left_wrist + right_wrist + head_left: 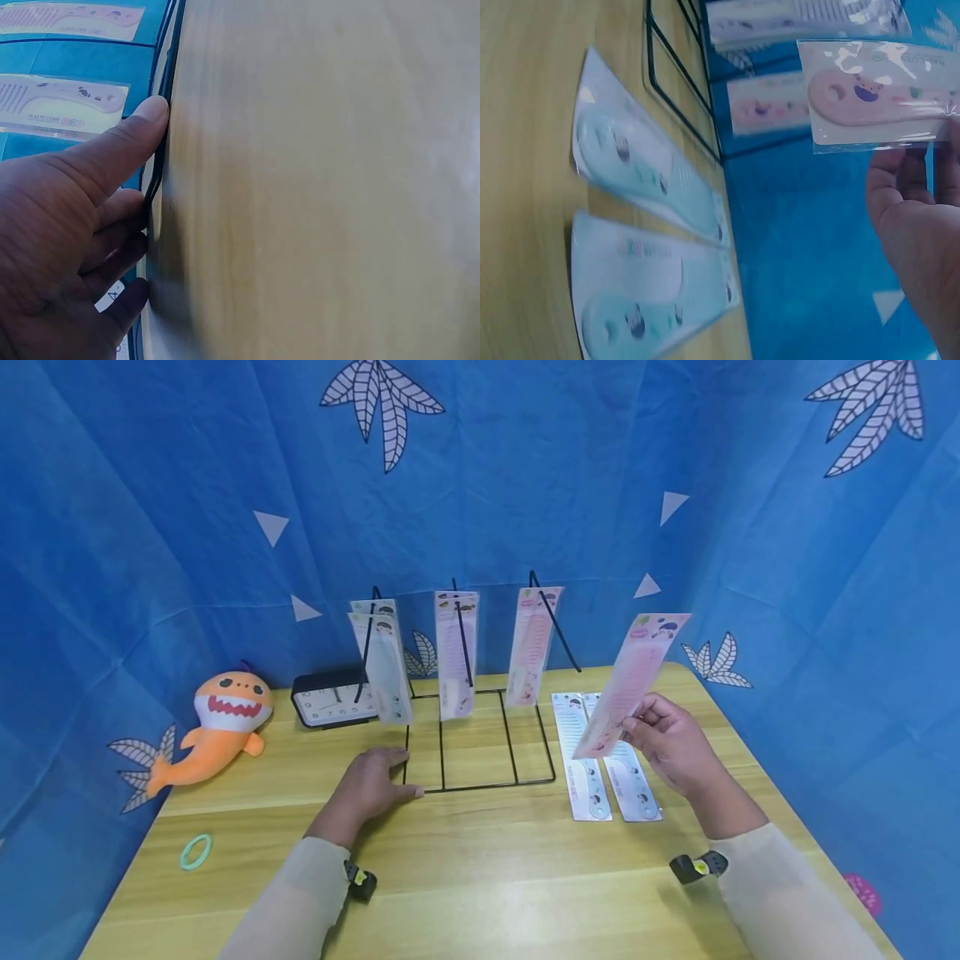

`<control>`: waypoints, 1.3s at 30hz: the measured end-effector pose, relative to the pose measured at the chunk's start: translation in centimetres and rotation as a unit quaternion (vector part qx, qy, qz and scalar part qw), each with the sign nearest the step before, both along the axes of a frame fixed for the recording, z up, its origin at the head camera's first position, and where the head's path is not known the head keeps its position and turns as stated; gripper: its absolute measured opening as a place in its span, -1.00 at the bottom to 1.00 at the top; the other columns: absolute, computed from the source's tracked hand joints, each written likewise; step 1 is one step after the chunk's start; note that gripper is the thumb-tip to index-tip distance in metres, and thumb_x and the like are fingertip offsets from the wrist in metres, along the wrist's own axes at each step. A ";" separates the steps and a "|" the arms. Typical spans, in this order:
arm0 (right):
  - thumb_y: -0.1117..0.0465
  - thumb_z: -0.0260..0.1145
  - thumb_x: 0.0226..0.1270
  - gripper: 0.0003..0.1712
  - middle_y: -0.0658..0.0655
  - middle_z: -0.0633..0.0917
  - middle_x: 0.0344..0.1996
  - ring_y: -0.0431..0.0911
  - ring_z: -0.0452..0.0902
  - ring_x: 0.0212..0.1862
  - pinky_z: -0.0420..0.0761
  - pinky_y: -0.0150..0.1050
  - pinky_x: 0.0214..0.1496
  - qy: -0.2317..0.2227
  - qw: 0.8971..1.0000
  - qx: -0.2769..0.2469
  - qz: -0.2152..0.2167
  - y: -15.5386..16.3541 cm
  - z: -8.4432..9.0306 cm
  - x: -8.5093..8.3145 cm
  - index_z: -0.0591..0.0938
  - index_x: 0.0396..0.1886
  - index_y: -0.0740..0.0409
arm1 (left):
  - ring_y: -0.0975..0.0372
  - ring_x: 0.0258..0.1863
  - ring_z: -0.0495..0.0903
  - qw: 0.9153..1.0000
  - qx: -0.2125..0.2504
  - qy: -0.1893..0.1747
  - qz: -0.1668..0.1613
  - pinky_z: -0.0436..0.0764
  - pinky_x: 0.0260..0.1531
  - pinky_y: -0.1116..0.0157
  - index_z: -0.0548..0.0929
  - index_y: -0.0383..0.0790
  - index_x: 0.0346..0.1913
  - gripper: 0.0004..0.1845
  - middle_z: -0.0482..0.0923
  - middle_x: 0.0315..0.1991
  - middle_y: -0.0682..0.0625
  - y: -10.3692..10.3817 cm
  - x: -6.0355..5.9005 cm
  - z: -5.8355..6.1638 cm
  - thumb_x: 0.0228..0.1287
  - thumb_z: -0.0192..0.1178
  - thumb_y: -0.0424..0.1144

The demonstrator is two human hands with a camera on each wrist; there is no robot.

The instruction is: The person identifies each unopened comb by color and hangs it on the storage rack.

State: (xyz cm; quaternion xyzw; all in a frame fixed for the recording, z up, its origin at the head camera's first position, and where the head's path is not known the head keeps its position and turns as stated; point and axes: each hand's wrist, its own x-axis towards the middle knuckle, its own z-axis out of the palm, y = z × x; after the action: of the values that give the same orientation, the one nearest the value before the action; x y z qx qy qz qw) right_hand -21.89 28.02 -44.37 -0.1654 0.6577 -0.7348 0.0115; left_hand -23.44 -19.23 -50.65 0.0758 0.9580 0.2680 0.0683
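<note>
My right hand (670, 739) pinches a pink comb in a clear packet (636, 672) by its edge, raised and tilted above the table. In the right wrist view the comb's rounded handle end (855, 101) faces the camera. Below it, two packaged light-blue combs (576, 731) lie side by side on the table. My left hand (370, 785) rests at the front left corner of a black wire display rack (480, 787), thumb and fingers touching its base wire. On its hooks hang pale blue packets (390, 672) at left, purple ones (454, 652) in the middle and a pink one (531, 643) at right.
A black-framed clock (330, 702) stands behind the rack's left side. An orange shark plush (221, 731) lies at the table's left edge, with a mint-green ring (196, 852) nearer me. A blue patterned curtain (480, 485) surrounds the wooden table (480, 877).
</note>
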 end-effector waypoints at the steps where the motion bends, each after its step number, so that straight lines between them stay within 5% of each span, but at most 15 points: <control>1: 0.40 0.19 0.70 -0.74 -0.10 0.75 0.18 -0.24 0.68 0.21 0.75 -0.37 0.27 0.001 1.000 0.018 -0.003 -0.4 0.0 0.1 0.66 0.20 0.10 | -0.20 0.59 0.41 1.000 0.001 0.000 0.001 0.40 0.62 -0.15 0.59 -0.29 0.50 -0.16 0.52 0.54 -0.25 0.0 0.0 0.0 0.27 0.62 0.03; 9: 0.28 0.29 0.68 -0.84 -0.08 0.79 0.12 -0.23 0.72 0.15 0.77 -0.36 0.17 0.026 0.980 0.190 -0.054 -3.3 -0.4 1.2 0.65 0.08 0.29 | -0.21 0.58 0.42 1.000 0.001 0.000 -0.002 0.41 0.61 -0.16 0.59 -0.30 0.49 -0.16 0.52 0.54 -0.26 -0.2 -0.3 -0.2 0.26 0.63 0.03; 15: 0.32 0.32 0.65 -0.86 0.10 0.81 0.03 -0.17 0.74 0.06 0.79 -0.29 0.11 0.028 0.977 0.199 -0.066 -4.6 -0.5 1.6 0.65 0.00 0.33 | -0.22 0.58 0.41 1.000 0.009 -0.001 -0.002 0.40 0.61 -0.18 0.59 -0.29 0.49 -0.16 0.51 0.54 -0.25 -0.3 -0.2 -0.3 0.25 0.64 0.02; 29: 0.30 0.35 0.62 -0.87 0.18 0.80 -0.11 -0.18 0.73 -0.10 0.80 -0.29 -0.01 -0.009 0.978 0.199 -0.066 -5.8 -2.1 1.6 0.64 -0.05 0.32 | -0.21 0.60 0.39 1.000 0.011 -0.005 0.005 0.37 0.63 -0.18 0.59 -0.25 0.51 -0.16 0.50 0.56 -0.24 -0.3 -0.3 -0.5 0.25 0.63 0.02; 34: 0.31 0.35 0.62 -0.87 0.26 0.79 -0.07 -0.16 0.75 -0.07 0.85 -0.15 0.07 -0.020 0.978 0.200 -0.060 -6.0 -2.8 1.5 0.63 -0.05 0.34 | -0.21 0.60 0.38 1.000 0.013 -0.007 0.011 0.37 0.63 -0.19 0.59 -0.23 0.51 -0.16 0.49 0.56 -0.23 -0.4 -0.3 -0.6 0.24 0.64 0.03; 39: 0.32 0.32 0.63 -0.85 0.33 0.79 0.03 -0.19 0.77 0.00 0.84 -0.24 0.10 -0.028 0.980 0.189 -0.055 -5.8 -3.0 1.7 0.62 -0.03 0.38 | -0.21 0.60 0.38 1.000 0.013 -0.006 0.009 0.37 0.63 -0.19 0.59 -0.22 0.52 -0.16 0.48 0.57 -0.23 -0.4 -0.4 -0.8 0.25 0.63 0.04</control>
State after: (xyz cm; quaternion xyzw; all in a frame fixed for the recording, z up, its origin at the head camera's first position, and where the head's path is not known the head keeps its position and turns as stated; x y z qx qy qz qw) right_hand -20.20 22.22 -47.38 -0.1031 0.7926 -0.6006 0.0202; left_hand -23.83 -19.66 -51.45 0.0661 0.9547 0.2814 0.0711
